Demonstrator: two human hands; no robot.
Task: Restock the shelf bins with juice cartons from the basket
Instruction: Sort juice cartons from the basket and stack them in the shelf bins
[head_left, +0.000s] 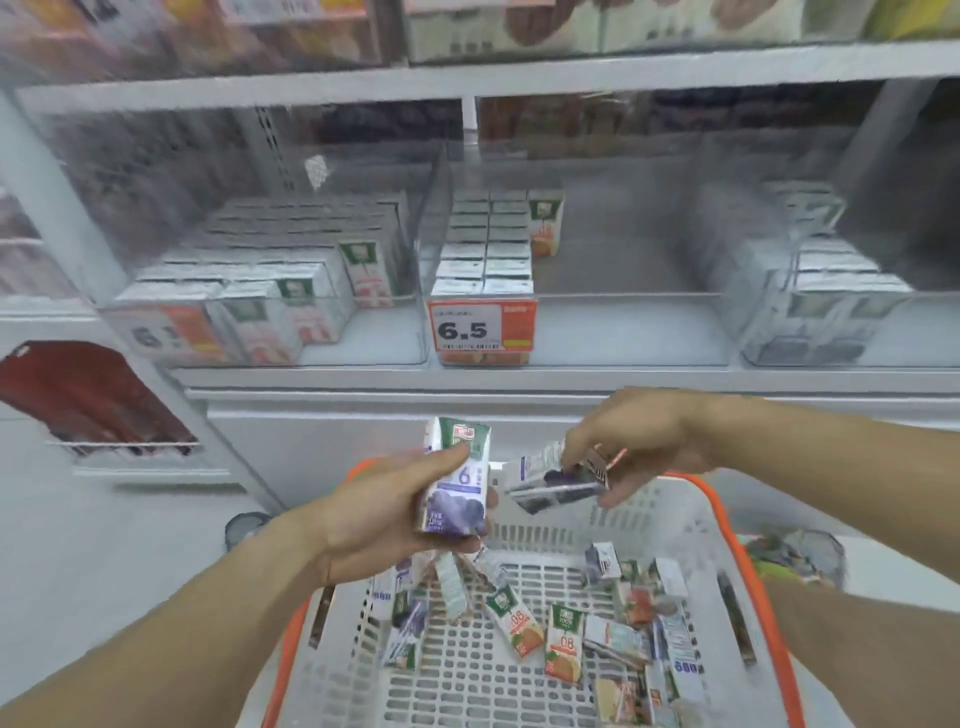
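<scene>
Scattered small juice cartons (563, 642) lying loose in the white basket (727, 566); left hand (384, 514) wrapped round an upright purple grape carton (457, 483), right hand (639, 447) pinching a second purple carton (550, 475) sideways; probably light, stiff-walled, dentable, best held across broad faces; beyond, clear shelf bins (623, 327), purple row far right.
</scene>
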